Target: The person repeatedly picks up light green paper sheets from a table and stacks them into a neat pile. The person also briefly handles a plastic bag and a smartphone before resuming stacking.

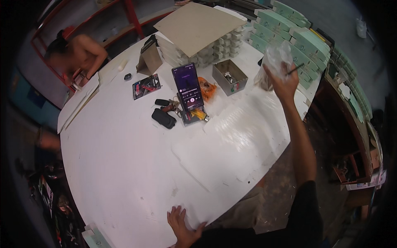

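Left hand [182, 225] nearest camera: open, fingers spread, palm flat on near edge of white table [136, 165]. Holds nothing.

Right hand [284, 80] raised over far right of table, arm outstretched, closed around clear plastic bag [273, 60]; thin dark stick [296, 69] pinched between fingers. Bag held above tabletop, just beside stacked green boxes [308, 43].

Left of bag: open grey box [230, 76] on table. Further left: phone [187, 86] propped upright, screen lit; orange item [206, 88] beside it; keys and black pouch [163, 118] in front. Cardboard sheet [194, 25] atop white stacks behind. Another person [80, 51] at far left corner.
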A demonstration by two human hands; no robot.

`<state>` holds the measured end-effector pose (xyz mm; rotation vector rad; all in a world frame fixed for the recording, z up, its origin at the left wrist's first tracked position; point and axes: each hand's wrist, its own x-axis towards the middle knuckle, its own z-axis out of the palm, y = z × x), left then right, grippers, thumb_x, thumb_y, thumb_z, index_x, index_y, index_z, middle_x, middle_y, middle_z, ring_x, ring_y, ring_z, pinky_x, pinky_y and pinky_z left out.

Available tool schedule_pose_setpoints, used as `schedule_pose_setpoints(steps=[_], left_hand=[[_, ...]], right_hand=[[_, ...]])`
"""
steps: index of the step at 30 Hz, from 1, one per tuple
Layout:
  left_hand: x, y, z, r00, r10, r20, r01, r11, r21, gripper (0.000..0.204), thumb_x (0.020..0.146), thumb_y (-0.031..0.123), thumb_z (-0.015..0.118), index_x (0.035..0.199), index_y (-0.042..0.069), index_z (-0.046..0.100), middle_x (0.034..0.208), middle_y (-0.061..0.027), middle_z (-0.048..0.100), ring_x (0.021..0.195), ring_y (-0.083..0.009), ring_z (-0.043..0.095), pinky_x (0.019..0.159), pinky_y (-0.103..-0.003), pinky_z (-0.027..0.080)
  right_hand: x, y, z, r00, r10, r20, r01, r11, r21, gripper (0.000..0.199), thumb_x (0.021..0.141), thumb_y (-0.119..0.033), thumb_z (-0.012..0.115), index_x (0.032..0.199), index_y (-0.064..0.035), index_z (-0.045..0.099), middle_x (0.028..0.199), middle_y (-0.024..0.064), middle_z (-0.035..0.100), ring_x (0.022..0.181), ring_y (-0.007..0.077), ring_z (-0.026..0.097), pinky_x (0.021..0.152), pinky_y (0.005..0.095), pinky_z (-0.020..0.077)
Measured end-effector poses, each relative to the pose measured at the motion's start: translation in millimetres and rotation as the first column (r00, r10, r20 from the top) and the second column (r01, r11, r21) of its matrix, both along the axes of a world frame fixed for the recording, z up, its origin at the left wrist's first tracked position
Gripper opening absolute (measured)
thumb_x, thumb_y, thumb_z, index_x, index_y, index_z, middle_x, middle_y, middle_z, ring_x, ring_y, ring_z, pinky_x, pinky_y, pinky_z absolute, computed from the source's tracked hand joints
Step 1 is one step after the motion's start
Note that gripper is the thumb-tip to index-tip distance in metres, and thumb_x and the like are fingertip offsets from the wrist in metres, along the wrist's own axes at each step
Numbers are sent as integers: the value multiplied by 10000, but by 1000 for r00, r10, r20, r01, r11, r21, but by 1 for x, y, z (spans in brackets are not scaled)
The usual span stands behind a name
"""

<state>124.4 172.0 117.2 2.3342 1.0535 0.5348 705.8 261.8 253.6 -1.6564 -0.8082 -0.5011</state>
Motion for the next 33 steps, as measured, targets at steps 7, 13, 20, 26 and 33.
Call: schedule_pose_setpoints(steps=[7, 13, 20, 26, 33], left_hand=[[34, -2, 29, 947, 121, -298, -134, 991, -23, 1207, 746, 628, 871, 1605, -13, 316, 1647, -444, 140, 1547, -599, 134, 1227, -715, 153], [43, 5, 39, 895, 107, -434, -168, 980, -103, 1246, 735, 645, 874, 1618, -15, 292, 1645, -461, 100, 1554, -602, 102, 1242, -714, 101], [35, 1, 34, 912, 83, -401, -128, 988, -87, 1247, 759, 677, 838, 1634, -9, 274, 1647, -462, 86, 1551, -611, 96, 1230, -729, 95], [34, 2, 29, 925, 87, -370, -118, 991, -63, 1248, 778, 682, 821, 1652, 6, 239, 1663, -444, 66, 1550, -614, 88, 1223, -740, 86], [21, -5, 11, 956, 94, -280, -77, 995, 71, 1221, 783, 704, 810, 1619, -21, 295, 1639, -453, 146, 1559, -598, 119, 1204, -750, 121]], right_hand=[[110, 119, -51, 970, -237, 57, 243, 950, -194, 843, 665, -389, 983, 1313, 23, 636, 1262, 231, 687, 1164, 365, 680, 1018, 439, 536], [125, 178, -83, 992, -94, -88, 77, 981, -178, 869, 632, -377, 991, 1313, 15, 619, 1254, 235, 684, 1147, 401, 676, 1016, 480, 529], [141, 168, -100, 1000, 7, 19, -2, 966, -258, 1096, 649, -408, 989, 1465, 78, 440, 1365, 285, 614, 1268, 413, 619, 1068, 486, 507], [101, 88, -82, 979, -35, -200, -31, 948, -317, 1048, 758, -357, 952, 1524, 79, 384, 1411, 255, 591, 1268, 350, 625, 1048, 474, 529], [-137, -84, -72, 952, 226, -205, -240, 970, -43, 118, 911, 7, 798, 933, 0, 682, 888, 39, 698, 807, 89, 623, 738, 249, 507]])
